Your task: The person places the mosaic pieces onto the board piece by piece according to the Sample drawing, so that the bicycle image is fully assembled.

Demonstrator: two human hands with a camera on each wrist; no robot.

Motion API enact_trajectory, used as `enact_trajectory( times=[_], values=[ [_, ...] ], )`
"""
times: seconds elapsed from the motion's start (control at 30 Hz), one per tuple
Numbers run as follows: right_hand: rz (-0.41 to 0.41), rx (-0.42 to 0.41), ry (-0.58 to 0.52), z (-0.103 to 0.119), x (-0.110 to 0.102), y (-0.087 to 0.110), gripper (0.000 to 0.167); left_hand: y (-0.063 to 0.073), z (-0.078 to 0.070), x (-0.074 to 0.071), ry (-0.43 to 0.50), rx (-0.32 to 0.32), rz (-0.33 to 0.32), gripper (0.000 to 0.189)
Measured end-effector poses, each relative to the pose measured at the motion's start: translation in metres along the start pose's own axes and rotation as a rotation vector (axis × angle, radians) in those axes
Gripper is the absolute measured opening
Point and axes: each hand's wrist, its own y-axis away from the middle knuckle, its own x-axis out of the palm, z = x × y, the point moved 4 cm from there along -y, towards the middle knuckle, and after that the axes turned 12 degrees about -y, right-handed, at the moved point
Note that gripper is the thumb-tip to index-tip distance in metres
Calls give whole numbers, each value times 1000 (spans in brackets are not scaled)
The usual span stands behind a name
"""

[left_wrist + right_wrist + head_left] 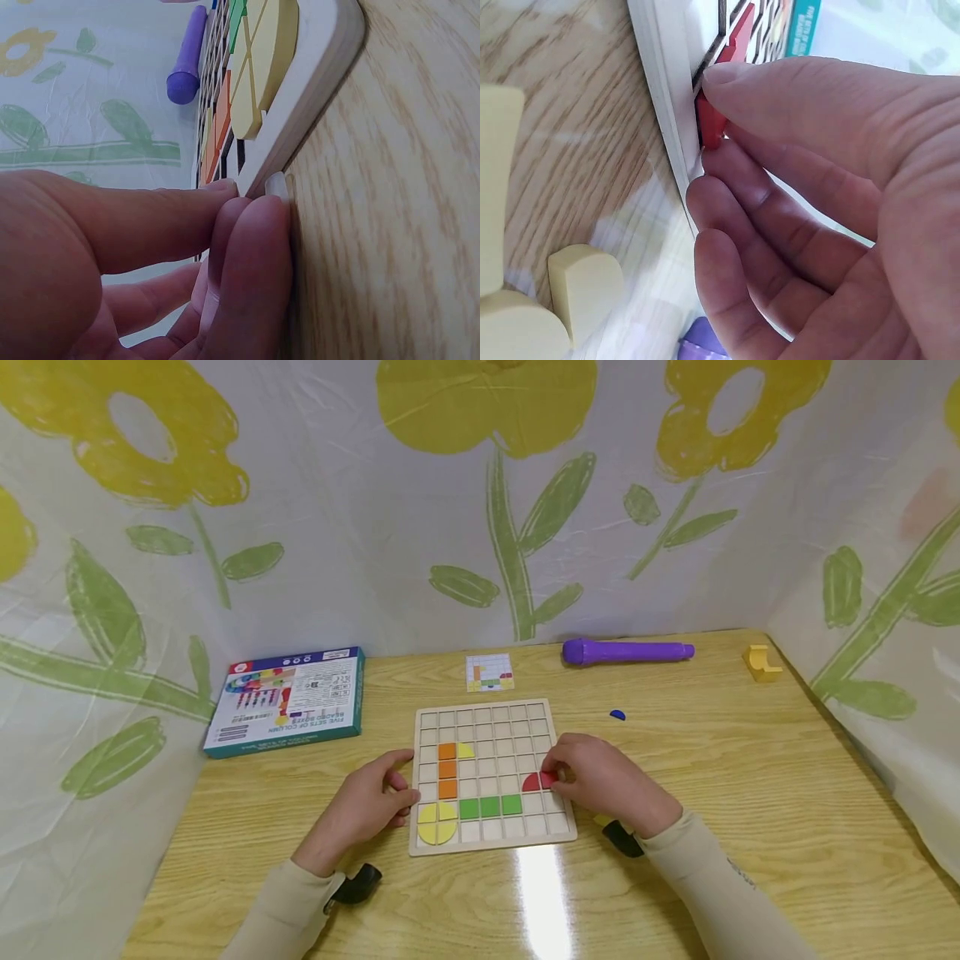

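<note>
A light wooden grid board (487, 845) lies flat on the table between the hands. My left hand (371, 793) pinches its left edge, thumb on the rim and fingertips against the side. My right hand (603, 777) pinches a red quarter-circle tile (709, 126) in a cell at the board's right edge, beside another red quarter-circle tile (531, 782). Three orange square tiles (447, 769) form a column, with a yellow quarter-circle tile (465, 750) beside the top one. A yellow circle of quarter tiles (437, 823) sits in the near left corner, followed by three green square tiles (490, 807).
Behind the board lies a pattern card (490, 673). A purple microphone-shaped object (628, 652) and a yellow holder (762, 663) are at the back right. The blue tile (618, 715) lies right of the board. At left is a toy box (285, 702). Pale yellow shapes (585, 292) appear near the right wrist.
</note>
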Motion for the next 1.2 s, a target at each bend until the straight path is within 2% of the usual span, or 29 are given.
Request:
enact_trajectory(
  times=[0.27, 0.4, 0.6, 0.77, 1.2],
  values=[
    [-7, 0, -7, 0, -5, 2, 9, 1, -2, 0, -7, 10, 2, 65],
    [-35, 22, -22, -6, -15, 6, 17, 2, -2, -1, -7, 1, 2, 65],
    [-60, 76, -37, -26, -34, 22, 21, 0, -1, -1, -2, -12, 5, 66],
    [-77, 72, -29, -39, -43, 39, 18, 0, -1, 0, -7, -13, 2, 66],
    [-81, 86, -60, -48, -50, 57, 17, 2, -1, 0, -14, 3, 2, 65]
  ],
)
